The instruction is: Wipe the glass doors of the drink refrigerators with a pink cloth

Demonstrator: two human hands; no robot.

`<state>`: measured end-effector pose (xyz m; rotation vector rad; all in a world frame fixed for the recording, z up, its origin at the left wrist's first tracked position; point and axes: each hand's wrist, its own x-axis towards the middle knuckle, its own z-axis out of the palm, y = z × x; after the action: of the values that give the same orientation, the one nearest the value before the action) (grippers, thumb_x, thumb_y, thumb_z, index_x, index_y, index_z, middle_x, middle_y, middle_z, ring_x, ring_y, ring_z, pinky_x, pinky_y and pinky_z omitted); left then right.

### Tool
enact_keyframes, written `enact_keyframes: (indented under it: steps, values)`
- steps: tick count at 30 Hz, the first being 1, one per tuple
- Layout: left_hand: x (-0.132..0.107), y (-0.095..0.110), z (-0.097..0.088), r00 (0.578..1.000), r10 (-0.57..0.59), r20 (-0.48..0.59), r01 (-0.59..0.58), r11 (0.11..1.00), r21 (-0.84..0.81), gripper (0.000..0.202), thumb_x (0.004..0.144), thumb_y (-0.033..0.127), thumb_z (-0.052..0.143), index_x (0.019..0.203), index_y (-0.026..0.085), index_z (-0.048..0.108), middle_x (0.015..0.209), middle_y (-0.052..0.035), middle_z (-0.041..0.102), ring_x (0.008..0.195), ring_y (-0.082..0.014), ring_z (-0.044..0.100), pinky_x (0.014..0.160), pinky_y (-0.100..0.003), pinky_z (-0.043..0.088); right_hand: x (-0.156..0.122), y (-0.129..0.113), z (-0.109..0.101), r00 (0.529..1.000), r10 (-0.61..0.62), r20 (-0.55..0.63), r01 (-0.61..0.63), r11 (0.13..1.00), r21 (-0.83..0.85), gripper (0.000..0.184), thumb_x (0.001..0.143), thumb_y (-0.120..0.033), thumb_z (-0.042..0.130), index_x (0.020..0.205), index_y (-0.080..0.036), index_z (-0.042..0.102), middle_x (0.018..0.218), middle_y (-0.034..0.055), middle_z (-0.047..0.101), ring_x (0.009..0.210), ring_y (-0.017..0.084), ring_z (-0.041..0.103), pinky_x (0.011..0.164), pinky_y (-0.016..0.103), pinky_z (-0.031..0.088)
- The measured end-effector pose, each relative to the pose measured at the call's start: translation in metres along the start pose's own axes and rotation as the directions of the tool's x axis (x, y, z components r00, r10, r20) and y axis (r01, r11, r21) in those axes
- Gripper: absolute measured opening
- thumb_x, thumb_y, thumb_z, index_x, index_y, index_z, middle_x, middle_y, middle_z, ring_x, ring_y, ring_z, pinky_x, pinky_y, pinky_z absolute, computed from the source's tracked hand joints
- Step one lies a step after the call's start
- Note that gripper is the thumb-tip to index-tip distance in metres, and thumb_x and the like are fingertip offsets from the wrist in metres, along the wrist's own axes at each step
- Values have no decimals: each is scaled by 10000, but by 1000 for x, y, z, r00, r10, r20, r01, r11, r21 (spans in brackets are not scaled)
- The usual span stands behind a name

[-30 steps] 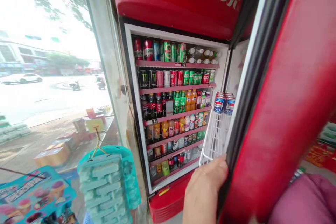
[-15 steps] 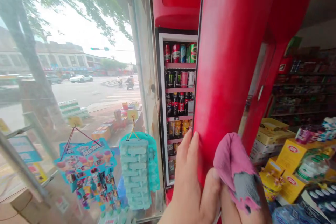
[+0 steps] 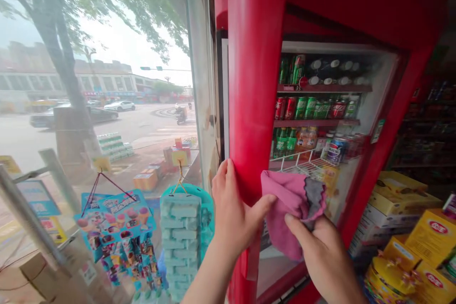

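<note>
My left hand (image 3: pixel 231 213) is wrapped around the edge of a red fridge door (image 3: pixel 251 104), its fingertips at the left side of the red frame. Its thumb reaches right, up against a pink and grey cloth (image 3: pixel 285 204). The bunched cloth is in my right hand (image 3: pixel 315 242), thumb on top and the other fingers mostly hidden. To the right of the frame, shelves (image 3: pixel 320 88) of cans and bottles show, with a white wire rack (image 3: pixel 302 164) lower down.
A window (image 3: pixel 142 19) stands at left, facing a street. Before it hang a blue snack card (image 3: pixel 117 209) and a pale teal brick-patterned piece (image 3: pixel 180 242). Yellow boxes (image 3: pixel 432 237) and a stacked carton (image 3: pixel 399 190) crowd the lower right.
The gap left of the red frame has narrowed, and shelves now show on its right. My hands have moved left in view, and the cloth shows more fully in my right hand.
</note>
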<state>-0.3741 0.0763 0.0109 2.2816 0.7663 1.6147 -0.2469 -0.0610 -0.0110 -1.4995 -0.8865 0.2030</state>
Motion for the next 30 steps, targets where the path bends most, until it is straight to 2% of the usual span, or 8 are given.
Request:
enact_keyframes:
  steps: [3,6,9,15,20,24,27,30]
  values:
    - [20,-18,12,998,-25,-61,29,997,71,1028,889,588,827,1716,226,335,1493,-180,533,1421,-401,504,1224,-662,402,14,10,6,996,66,67,-71,995,69,614,910,-607,718,1391,-225,743,1433,125,753,1416,375,637,1298,556,403]
    - [39,-40,22,996,-21,-85,31,993,110,858,949,508,771,1678,222,419,1329,-145,579,1295,-366,542,1159,-632,460,24,27,15,978,153,143,-173,975,140,624,909,-583,716,1420,-225,712,1445,128,745,1417,368,636,1286,555,410]
    - [54,-63,31,996,7,-89,4,992,124,803,955,502,760,1646,214,470,1273,-131,601,1238,-344,569,1115,-594,510,32,44,22,960,216,177,-242,959,146,567,905,-542,716,1368,-216,736,1405,126,763,1399,367,646,1286,545,403]
    - [72,-100,54,979,-7,-202,39,988,150,756,950,502,781,1589,208,505,1381,-162,639,1224,-335,656,1077,-559,571,54,62,27,949,279,149,-295,951,95,476,867,-512,721,1219,-202,802,1292,120,804,1376,391,652,1277,534,407]
    - [83,-114,73,971,74,-227,-16,969,248,636,987,434,730,1546,200,541,1387,-172,645,1275,-358,658,1108,-587,570,77,80,24,950,256,180,-284,946,155,531,883,-506,721,1324,-216,785,1396,117,777,1413,377,640,1265,509,431]
    - [89,-121,85,977,91,-195,-18,939,344,669,1013,358,680,1629,205,466,1476,-197,615,1403,-385,605,1184,-611,523,107,97,19,937,216,275,-279,936,216,572,910,-549,725,1383,-230,769,1446,111,756,1416,356,645,1273,488,432]
    - [95,-128,94,991,52,-122,-4,931,366,746,1024,349,660,1693,193,369,1574,-221,553,1505,-396,538,1236,-627,485,146,90,10,958,127,255,-199,940,276,583,930,-583,708,1385,-223,758,1404,120,774,1362,349,678,1243,498,463]
    - [103,-138,100,996,-12,-89,44,932,361,792,1017,347,663,1709,153,330,1628,-244,501,1566,-401,486,1270,-632,453,200,53,-7,990,-122,67,117,990,81,465,959,-537,675,1276,-216,786,1163,114,833,1148,343,754,1093,495,562]
